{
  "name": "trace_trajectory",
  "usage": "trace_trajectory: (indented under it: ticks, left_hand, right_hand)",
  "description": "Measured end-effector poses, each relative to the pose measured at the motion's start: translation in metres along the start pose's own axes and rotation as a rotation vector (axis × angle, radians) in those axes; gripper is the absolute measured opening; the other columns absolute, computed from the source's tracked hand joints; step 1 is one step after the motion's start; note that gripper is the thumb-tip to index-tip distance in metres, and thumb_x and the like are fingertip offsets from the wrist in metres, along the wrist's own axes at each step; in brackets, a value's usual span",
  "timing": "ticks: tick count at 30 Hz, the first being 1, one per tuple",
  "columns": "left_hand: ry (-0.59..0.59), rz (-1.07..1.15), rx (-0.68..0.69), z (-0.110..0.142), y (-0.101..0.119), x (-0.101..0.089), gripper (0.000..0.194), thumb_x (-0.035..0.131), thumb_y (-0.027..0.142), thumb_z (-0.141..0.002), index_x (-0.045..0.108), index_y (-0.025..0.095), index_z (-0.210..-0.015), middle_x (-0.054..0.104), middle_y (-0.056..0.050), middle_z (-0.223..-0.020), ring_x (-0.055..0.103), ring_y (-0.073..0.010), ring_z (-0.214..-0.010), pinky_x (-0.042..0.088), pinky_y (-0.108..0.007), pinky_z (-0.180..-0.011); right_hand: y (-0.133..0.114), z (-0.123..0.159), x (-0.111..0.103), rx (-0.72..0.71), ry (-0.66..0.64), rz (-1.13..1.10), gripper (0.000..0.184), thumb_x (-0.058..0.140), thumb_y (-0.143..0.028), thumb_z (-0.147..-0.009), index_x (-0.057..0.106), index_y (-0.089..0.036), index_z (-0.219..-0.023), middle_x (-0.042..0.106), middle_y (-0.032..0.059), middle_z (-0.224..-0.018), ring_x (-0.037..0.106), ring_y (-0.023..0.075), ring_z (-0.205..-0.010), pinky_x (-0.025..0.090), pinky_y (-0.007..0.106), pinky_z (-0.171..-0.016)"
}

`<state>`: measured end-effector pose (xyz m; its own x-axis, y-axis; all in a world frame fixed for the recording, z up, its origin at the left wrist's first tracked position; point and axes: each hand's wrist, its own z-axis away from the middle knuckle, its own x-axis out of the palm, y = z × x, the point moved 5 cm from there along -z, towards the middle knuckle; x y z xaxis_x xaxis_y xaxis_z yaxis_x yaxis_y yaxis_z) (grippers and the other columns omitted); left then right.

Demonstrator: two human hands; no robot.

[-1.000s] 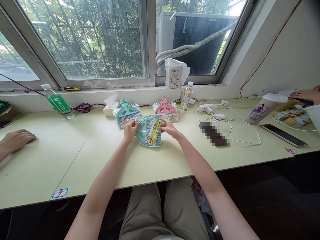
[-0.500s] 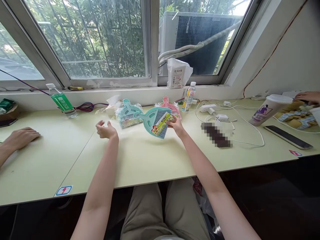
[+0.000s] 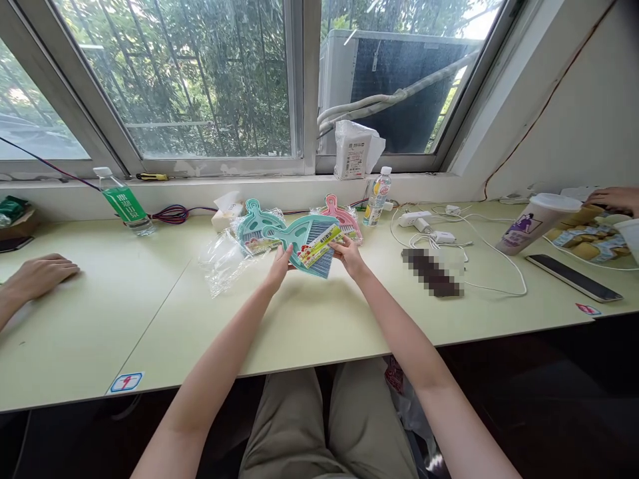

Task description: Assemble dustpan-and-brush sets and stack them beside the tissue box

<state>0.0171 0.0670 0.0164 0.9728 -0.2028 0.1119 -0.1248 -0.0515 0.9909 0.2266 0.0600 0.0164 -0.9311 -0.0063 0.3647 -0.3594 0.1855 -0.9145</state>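
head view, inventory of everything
held dustpan with brush: 1, teal, in hands
wrapped dustpan sets: 2, teal and pink, behind it
wrap: 1, clear, left
bottles: 2, clear, table back
tissue packs: 2, white, sill, table back
tool: 1, yellow, sill
cables: several, white right, dark left
phone: 1, black, right
cups: 2, pale, right
food packs: several, yellow, right
blurred item: 1, dark, right
stickers: 2, red and blue, table edge
box: 1, brown, left
table: 1, pale green, below window
window: 1, grey, back
air conditioner: 1, grey, outside
trees: several, green, outside
bag: 1, clear, below
others' hands: 2, bare, table sides
left hand, right hand: 1 each, bare, on dustpan
legs: 2, khaki, below
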Motion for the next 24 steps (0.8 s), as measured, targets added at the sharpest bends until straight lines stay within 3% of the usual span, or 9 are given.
trace_trajectory:
  ticks: [4,6,8,11,15,16,19,21,24]
  left_hand:
    - [0.02,0.003,-0.025,0.003,-0.007,0.0,0.039,0.053,0.045,-0.086,0.047,0.023,-0.118,0.061,-0.004,-0.094,0.062,-0.0141,-0.069,0.056,-0.029,-0.059]
    - [0.052,-0.009,-0.022,0.003,-0.007,-0.004,0.034,0.053,0.042,-0.085,0.05,0.023,-0.112,0.058,0.0,-0.083,0.058,-0.0123,-0.062,0.054,-0.026,-0.055]
    - [0.07,-0.016,-0.036,0.002,-0.008,-0.005,0.028,0.053,0.043,-0.085,0.053,0.021,-0.102,0.055,0.001,-0.074,0.055,-0.0111,-0.058,0.052,-0.024,-0.053]
    - [0.034,-0.024,-0.065,0.004,-0.011,0.0,0.027,0.054,0.045,-0.084,0.055,0.02,-0.093,0.053,0.002,-0.069,0.053,-0.0104,-0.057,0.05,-0.023,-0.053]
    - [-0.079,-0.088,-0.09,0.011,-0.014,0.014,0.035,0.058,0.052,-0.08,0.058,0.019,-0.093,0.056,0.001,-0.072,0.055,-0.012,-0.059,0.048,-0.024,-0.054]
    - [-0.105,-0.099,-0.098,0.013,-0.015,0.017,0.038,0.059,0.054,-0.079,0.058,0.019,-0.092,0.058,0.001,-0.073,0.056,-0.0126,-0.061,0.048,-0.024,-0.055]
    - [-0.166,-0.092,-0.097,0.016,-0.015,0.024,0.044,0.062,0.059,-0.074,0.06,0.016,-0.086,0.062,-0.003,-0.076,0.058,-0.0154,-0.067,0.048,-0.027,-0.062]
    - [-0.191,-0.084,-0.074,0.017,-0.015,0.025,0.047,0.063,0.06,-0.072,0.063,0.014,-0.083,0.065,-0.005,-0.077,0.06,-0.0182,-0.073,0.048,-0.029,-0.069]
    - [-0.202,-0.098,-0.064,0.015,-0.016,0.022,0.05,0.062,0.062,-0.072,0.066,0.013,-0.084,0.068,-0.007,-0.081,0.061,-0.0216,-0.081,0.046,-0.032,-0.075]
  right_hand:
    - [0.004,-0.005,-0.012,0.102,0.101,0.115,0.017,0.071,-0.024,-0.078,0.06,-0.018,-0.09,0.072,0.0019,-0.078,0.07,0.0156,-0.068,0.059,0.027,-0.061]
    - [0.001,-0.009,-0.028,0.113,0.236,0.177,0.009,0.063,-0.025,-0.085,0.058,-0.018,-0.088,0.07,0.0016,-0.075,0.068,0.0144,-0.063,0.057,0.024,-0.053]
    - [-0.007,-0.011,-0.051,0.075,0.442,0.178,0.009,0.054,-0.027,-0.09,0.056,-0.019,-0.089,0.069,0.0012,-0.078,0.067,0.012,-0.061,0.054,0.021,-0.049]
    - [-0.024,-0.004,-0.094,0.013,0.794,0.114,0.023,0.037,-0.033,-0.097,0.056,-0.019,-0.097,0.068,0.004,-0.091,0.069,0.0113,-0.07,0.056,0.019,-0.054]
    - [-0.05,0.026,-0.15,-0.093,1.324,0.188,0.04,0.019,-0.035,-0.098,0.053,-0.021,-0.115,0.062,0.0133,-0.117,0.064,0.0195,-0.11,0.06,0.03,-0.078]
    - [-0.053,0.031,-0.158,-0.096,1.387,0.203,0.04,0.019,-0.033,-0.098,0.05,-0.022,-0.121,0.057,0.0149,-0.125,0.059,0.0206,-0.12,0.059,0.032,-0.085]
    - [-0.053,0.03,-0.172,-0.003,1.362,0.218,0.038,0.02,-0.031,-0.096,0.04,-0.022,-0.127,0.048,0.0183,-0.134,0.056,0.0232,-0.124,0.059,0.038,-0.086]
    - [-0.051,0.019,-0.172,0.042,1.197,0.272,0.035,0.025,-0.032,-0.095,0.036,-0.022,-0.126,0.047,0.0172,-0.133,0.058,0.0228,-0.12,0.061,0.037,-0.082]
    - [-0.056,0.004,-0.167,-0.041,1.0,0.409,0.037,0.034,-0.027,-0.091,0.032,-0.025,-0.128,0.043,0.0127,-0.134,0.053,0.0208,-0.126,0.058,0.041,-0.09]
